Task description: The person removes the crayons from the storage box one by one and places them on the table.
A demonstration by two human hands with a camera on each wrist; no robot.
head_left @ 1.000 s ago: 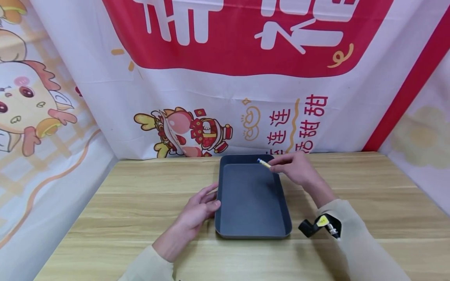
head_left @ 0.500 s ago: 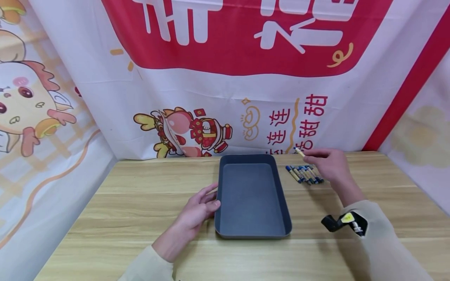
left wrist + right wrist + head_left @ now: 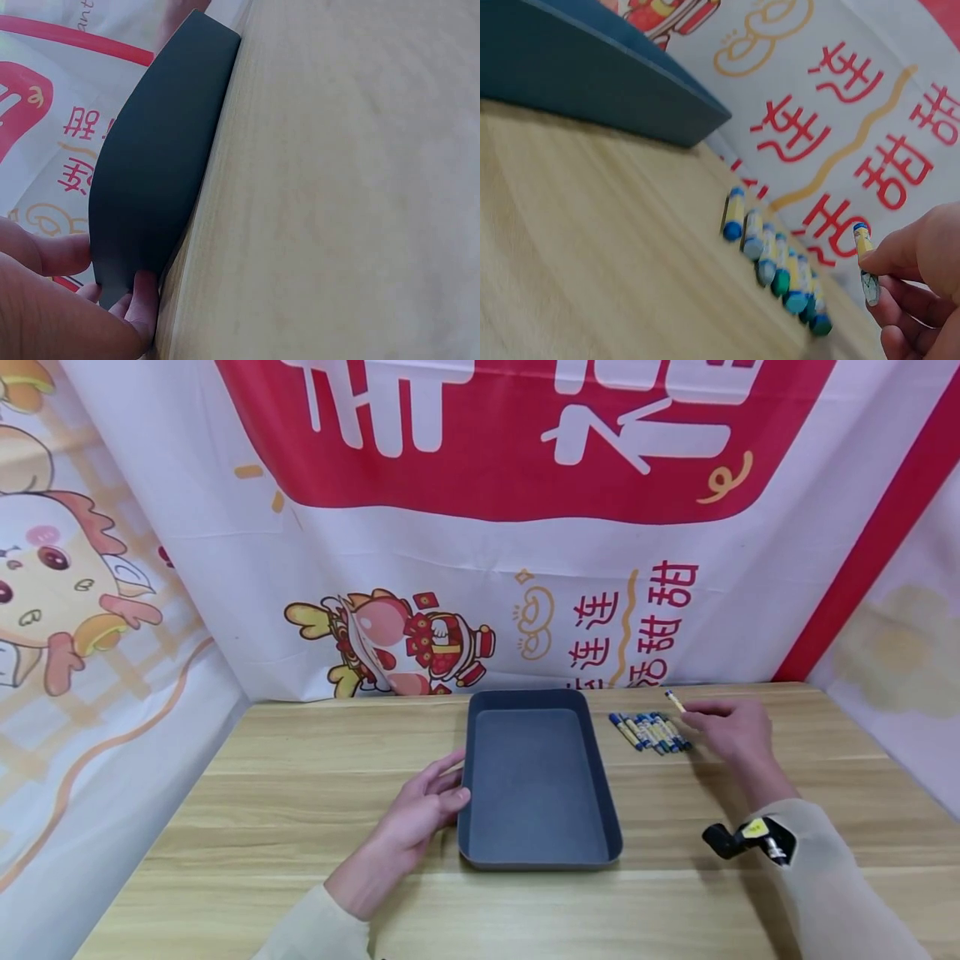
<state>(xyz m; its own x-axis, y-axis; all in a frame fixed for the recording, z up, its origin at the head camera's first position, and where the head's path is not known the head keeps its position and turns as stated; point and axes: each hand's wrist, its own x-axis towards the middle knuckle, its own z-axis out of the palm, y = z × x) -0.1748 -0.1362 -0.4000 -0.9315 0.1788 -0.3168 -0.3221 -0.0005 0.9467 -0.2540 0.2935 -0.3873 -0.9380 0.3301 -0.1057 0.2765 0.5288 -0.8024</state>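
Note:
A dark grey rectangular tray (image 3: 538, 785) lies on the table with nothing in it. My left hand (image 3: 416, 814) grips its left wall, thumb at the rim; the left wrist view shows fingers (image 3: 145, 300) against the tray's outer side (image 3: 161, 150). To the tray's right, several crayons (image 3: 647, 732) with yellow wrappers and blue or green ends lie side by side. My right hand (image 3: 733, 727) pinches one more crayon (image 3: 863, 241) between thumb and fingers. It is held tilted above the table, just right of the row.
The wooden table (image 3: 315, 793) meets a white and red printed cloth (image 3: 420, 552) hanging behind it. More printed cloth closes off the left and right sides. A black wrist mount (image 3: 750, 839) sits on the right sleeve.
My right hand has moved from over the tray's far right corner to the right, past the crayon row, still holding a crayon. This uncovers the row. The left hand and tray have not moved.

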